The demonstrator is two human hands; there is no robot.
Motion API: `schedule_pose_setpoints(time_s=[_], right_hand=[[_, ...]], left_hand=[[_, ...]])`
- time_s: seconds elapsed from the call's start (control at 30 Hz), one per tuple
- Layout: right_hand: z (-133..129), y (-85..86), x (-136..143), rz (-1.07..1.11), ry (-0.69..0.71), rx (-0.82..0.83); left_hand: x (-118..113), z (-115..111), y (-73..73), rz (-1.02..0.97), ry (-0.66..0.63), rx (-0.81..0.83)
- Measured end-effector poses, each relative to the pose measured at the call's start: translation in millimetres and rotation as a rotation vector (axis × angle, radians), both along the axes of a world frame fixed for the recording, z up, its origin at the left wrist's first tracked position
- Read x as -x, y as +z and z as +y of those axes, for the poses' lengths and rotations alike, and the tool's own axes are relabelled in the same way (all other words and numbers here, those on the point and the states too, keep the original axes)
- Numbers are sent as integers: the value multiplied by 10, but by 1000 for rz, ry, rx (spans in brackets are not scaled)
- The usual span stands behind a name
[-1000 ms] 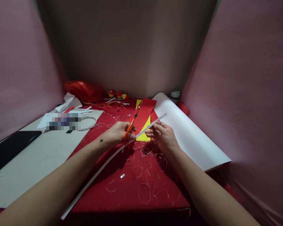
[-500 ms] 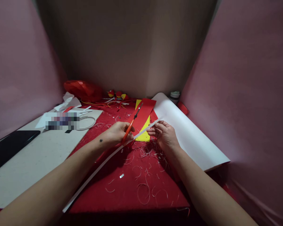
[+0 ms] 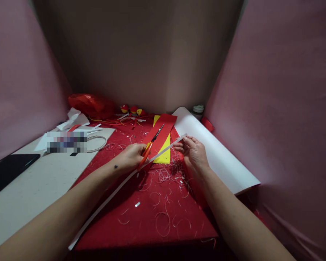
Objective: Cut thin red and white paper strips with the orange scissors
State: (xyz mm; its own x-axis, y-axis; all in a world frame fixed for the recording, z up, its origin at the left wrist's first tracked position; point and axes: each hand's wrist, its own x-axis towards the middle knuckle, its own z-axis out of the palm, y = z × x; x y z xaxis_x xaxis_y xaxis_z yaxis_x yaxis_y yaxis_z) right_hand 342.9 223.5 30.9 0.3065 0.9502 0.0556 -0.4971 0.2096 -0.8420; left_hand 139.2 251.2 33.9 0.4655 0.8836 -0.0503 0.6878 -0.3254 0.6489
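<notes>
My left hand point(image 3: 130, 156) is closed around the orange handles of a pair of scissors point(image 3: 146, 156), whose dark blades point away and appear together. A long narrow white strip point(image 3: 104, 204) passes under that hand, apparently pinched there too, and its tail hangs toward the front left edge of the table. At the strip's upper end, my right hand point(image 3: 196, 154) pinches it between thumb and fingers. Beneath the hands lie a red sheet point(image 3: 165, 127) with fine lines and a yellow sheet point(image 3: 163, 156).
Thin curled offcuts point(image 3: 163, 175) litter the red cloth point(image 3: 141, 224). A white roll point(image 3: 214, 154) lies at right, with a lidded jar point(image 3: 197, 110) behind it. On the left are a pale board point(image 3: 40, 188) and a black flat object point(image 3: 13, 168). A red bag point(image 3: 91, 105) sits at the back.
My right-hand fingers have closed on the strip's end, which stuck out past them before. The view has shifted slightly, and the scissors have turned a little in my left hand.
</notes>
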Motion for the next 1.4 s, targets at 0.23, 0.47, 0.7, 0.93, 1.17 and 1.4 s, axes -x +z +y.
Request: schedule_pose_setpoints(time_s=[0.23,0.47,0.7,0.93,1.17,1.4], right_hand=[[-11,8,24,-20,24,-13],[-56,7,79,-33,91,-100],[-91,30,125,-37,110,-107],[-104,29,145,-9,128,-107],[-111,26,149,-5,150,-94],[-117,11,140,-21,166,-78]], left_hand=[[15,-115,212,128,55,-248],[-149,-398,276,343,-134,-302],[-218,-438,206,536,-97,-326],[-248,-450,181,582,-44,-373],[-232,-445,146,572,-56,-377],[-202,-415,113,575,-94,-394]])
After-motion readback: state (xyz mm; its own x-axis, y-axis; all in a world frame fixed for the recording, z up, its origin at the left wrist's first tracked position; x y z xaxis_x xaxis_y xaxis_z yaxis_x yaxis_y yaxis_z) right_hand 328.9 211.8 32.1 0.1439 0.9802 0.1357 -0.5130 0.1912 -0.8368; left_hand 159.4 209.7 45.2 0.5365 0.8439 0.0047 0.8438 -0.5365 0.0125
